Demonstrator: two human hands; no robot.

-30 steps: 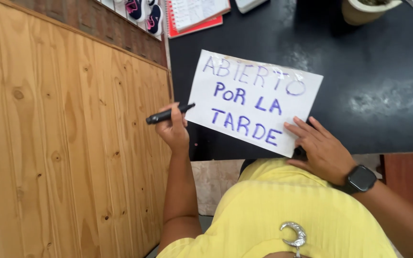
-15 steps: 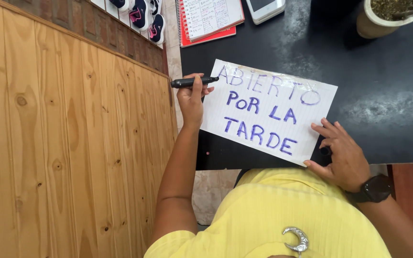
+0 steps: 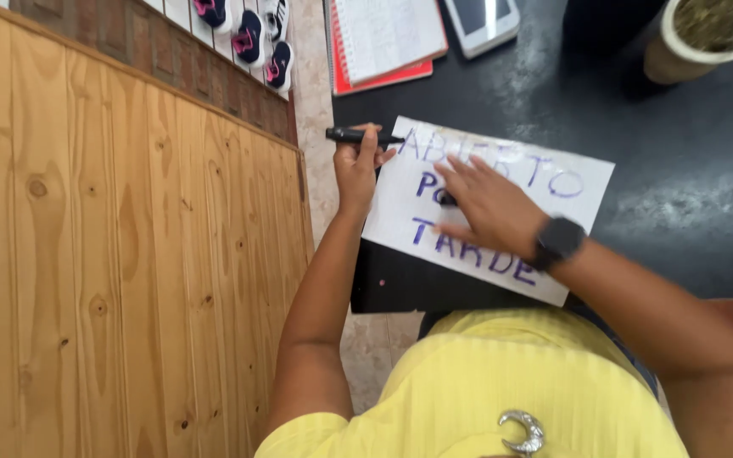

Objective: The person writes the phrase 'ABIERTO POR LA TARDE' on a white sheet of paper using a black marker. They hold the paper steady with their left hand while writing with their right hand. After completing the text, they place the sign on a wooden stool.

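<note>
fingers of the left hand (image 3: 356, 170) are curled shut around a black marker (image 3: 363, 136), which lies level across the top of the fist and points toward three o'clock, its tip just at the upper left corner of the white paper sign (image 3: 570, 182). held that way, the pen is parked rather than writing — the nib seems clear of the sheet, though whether it touches the edge i cannot tell.

fingers of the right hand (image 3: 489, 208) are spread open and flat, gripping nothing; the palm presses down on the middle of the sign, covering part of the purple hand lettering. that looks like a steadying hold, pinning the loose sheet so it does not slide on the smooth dark tabletop (image 3: 689, 170). a dark smartwatch (image 3: 558, 242) sits on that wrist.

the sign lies tilted, its long edge running from about ten o'clock to four o'clock, with its lower edge hanging slightly past the near rim of the tabletop, close to the person's yellow shirt (image 3: 502, 382) — within easy reach of both arms.

at twelve o'clock from the sign rest a red-covered notebook (image 3: 383, 47) and a white phone (image 3: 481, 21), pushed back out of the working space. at one to two o'clock stands a round cup (image 3: 706, 34) filled with something greenish, well apart from the paper. off at nine o'clock runs a wooden panel wall (image 3: 129, 254), and beyond it, near eleven o'clock, small dark shoes with pink trim (image 3: 248, 38) are lined up.
</note>
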